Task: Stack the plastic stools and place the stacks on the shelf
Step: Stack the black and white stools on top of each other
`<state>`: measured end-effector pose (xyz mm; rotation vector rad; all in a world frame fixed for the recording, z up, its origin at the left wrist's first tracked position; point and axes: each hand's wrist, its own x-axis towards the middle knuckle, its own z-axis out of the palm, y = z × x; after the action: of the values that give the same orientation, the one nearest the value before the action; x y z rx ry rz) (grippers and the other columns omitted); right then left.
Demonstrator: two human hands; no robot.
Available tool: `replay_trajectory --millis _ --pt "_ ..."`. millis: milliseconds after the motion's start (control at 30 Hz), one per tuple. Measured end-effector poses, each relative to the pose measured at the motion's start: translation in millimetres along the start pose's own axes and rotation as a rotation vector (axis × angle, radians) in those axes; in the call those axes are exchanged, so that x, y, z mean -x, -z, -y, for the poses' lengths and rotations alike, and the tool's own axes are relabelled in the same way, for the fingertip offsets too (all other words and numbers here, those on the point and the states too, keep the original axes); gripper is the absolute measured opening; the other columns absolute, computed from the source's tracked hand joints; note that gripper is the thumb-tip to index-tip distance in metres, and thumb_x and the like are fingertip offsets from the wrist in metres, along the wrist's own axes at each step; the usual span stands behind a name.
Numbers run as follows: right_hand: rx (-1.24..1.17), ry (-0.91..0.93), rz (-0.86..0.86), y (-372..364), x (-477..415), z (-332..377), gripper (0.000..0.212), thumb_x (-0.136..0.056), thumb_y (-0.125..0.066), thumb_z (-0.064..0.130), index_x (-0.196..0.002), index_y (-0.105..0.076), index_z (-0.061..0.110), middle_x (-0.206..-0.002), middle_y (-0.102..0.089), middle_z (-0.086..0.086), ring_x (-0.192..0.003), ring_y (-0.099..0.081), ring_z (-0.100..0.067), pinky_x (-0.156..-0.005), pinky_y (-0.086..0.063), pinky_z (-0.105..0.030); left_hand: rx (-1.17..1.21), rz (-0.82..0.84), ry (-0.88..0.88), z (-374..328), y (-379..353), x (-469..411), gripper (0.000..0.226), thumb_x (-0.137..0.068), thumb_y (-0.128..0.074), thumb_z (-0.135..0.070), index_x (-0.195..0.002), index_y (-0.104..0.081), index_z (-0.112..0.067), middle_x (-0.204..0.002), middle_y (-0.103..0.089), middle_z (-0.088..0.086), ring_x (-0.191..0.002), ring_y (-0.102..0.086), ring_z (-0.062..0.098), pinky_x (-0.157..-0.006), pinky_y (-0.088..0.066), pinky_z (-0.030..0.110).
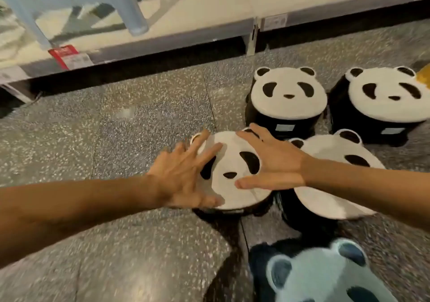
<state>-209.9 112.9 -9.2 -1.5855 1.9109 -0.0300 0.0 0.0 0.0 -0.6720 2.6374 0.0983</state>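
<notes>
Several panda-face stools with black bodies stand on the speckled floor. Both hands are spread over the nearest one (232, 180). My left hand (186, 174) lies with straight fingers over its left edge. My right hand (272, 162) lies with straight fingers over its right side, thumb near the panda's nose. Beside it on the right is a second stool (337, 180), partly under my right forearm. Behind stand two more stools, one (288, 94) in the middle and one (384, 94) at the right. A pale blue panda stool (325, 276) sits at the bottom edge.
A low white shelf (186, 15) runs along the back, with a red price tag (69, 56) on its front edge. A light blue plastic stool leg (132, 6) stands on the shelf at the left. Open floor lies to the left of the stools.
</notes>
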Motion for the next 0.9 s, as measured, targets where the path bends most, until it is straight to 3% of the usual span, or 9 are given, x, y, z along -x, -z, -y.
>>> replay_trajectory --millis 100,200,300,367,433,533,700,900 --pt "0.049 0.07 0.003 -12 -3 -12 0.123 -0.07 -0.067 0.082 -0.159 0.007 0.039 -0.166 0.017 0.014 -0.149 -0.028 -0.037 -0.112 -0.037 -0.049 0.07 0.092 -0.031 -6 -17 -3 0.129 -0.064 -0.054 -0.099 -0.157 0.02 -0.047 -0.17 0.026 -0.012 -0.15 -0.03 0.039 -0.108 -0.047 0.055" --pt "0.043 0.075 0.015 -21 4 -10 0.127 -0.068 -0.073 0.077 -0.158 0.01 0.042 -0.162 0.026 0.021 -0.152 -0.019 -0.039 -0.115 -0.032 -0.051 0.123 0.082 -0.017 -12 -29 -4 0.137 -0.06 -0.063 -0.095 -0.156 0.023 -0.048 -0.168 0.032 -0.012 -0.154 -0.019 0.041 -0.116 -0.04 0.058" --pt "0.005 0.053 0.061 -33 10 -9 0.134 -0.065 -0.078 0.075 -0.156 0.015 0.046 -0.159 0.039 0.019 -0.154 -0.001 -0.041 -0.118 -0.026 -0.055 0.178 0.078 -0.001 -17 -41 -7 0.141 -0.057 -0.065 -0.094 -0.154 0.026 -0.049 -0.163 0.04 -0.013 -0.153 -0.012 0.046 -0.116 -0.038 0.063" --pt "-0.013 0.053 0.051 -40 8 -9 0.138 -0.063 -0.079 0.075 -0.155 0.019 0.047 -0.156 0.044 0.02 -0.154 0.002 -0.042 -0.118 -0.026 -0.056 0.228 0.02 -0.007 -17 -50 -8 0.138 -0.057 -0.062 -0.094 -0.154 0.026 -0.049 -0.162 0.04 -0.015 -0.152 -0.01 0.047 -0.111 -0.043 0.064" --pt "-0.013 0.039 0.043 -44 6 -9 0.141 -0.061 -0.079 0.075 -0.154 0.023 0.047 -0.154 0.047 0.02 -0.153 0.006 -0.042 -0.116 -0.027 -0.057 0.269 -0.017 -0.01 -14 -57 -8 0.136 -0.058 -0.062 -0.093 -0.155 0.023 -0.051 -0.163 0.038 -0.018 -0.152 -0.009 0.046 -0.109 -0.045 0.062" --pt "-0.037 0.032 0.031 -43 7 -5 0.143 -0.06 -0.084 0.07 -0.155 0.02 0.045 -0.154 0.045 0.023 -0.154 0.007 -0.04 -0.115 -0.03 -0.057 0.376 -0.075 -0.002 -14 -62 -7 0.137 -0.056 -0.068 -0.089 -0.158 0.016 -0.051 -0.163 0.033 -0.023 -0.153 -0.01 0.045 -0.117 -0.036 0.061" --pt "-0.03 0.029 -0.119 -28 10 1 0.144 -0.054 -0.087 0.068 -0.158 0.009 0.042 -0.161 0.034 0.018 -0.149 -0.013 -0.042 -0.105 -0.041 -0.053 0.477 -0.167 0.014 -14 -38 -1 0.139 -0.053 -0.077 -0.085 -0.16 0.004 -0.048 -0.166 0.021 -0.027 -0.15 -0.015 0.034 -0.119 -0.035 0.055" --pt "-0.056 0.097 -0.343 36 34 25 0.14 -0.057 -0.083 0.074 -0.159 0.008 0.04 -0.161 0.036 0.018 -0.153 -0.001 -0.039 -0.114 -0.025 -0.06 0.344 -0.375 -0.06 6 54 14 0.136 -0.051 -0.078 -0.084 -0.163 -0.013 -0.041 -0.171 0.005 -0.021 -0.15 -0.021 0.029 -0.118 -0.033 0.062"
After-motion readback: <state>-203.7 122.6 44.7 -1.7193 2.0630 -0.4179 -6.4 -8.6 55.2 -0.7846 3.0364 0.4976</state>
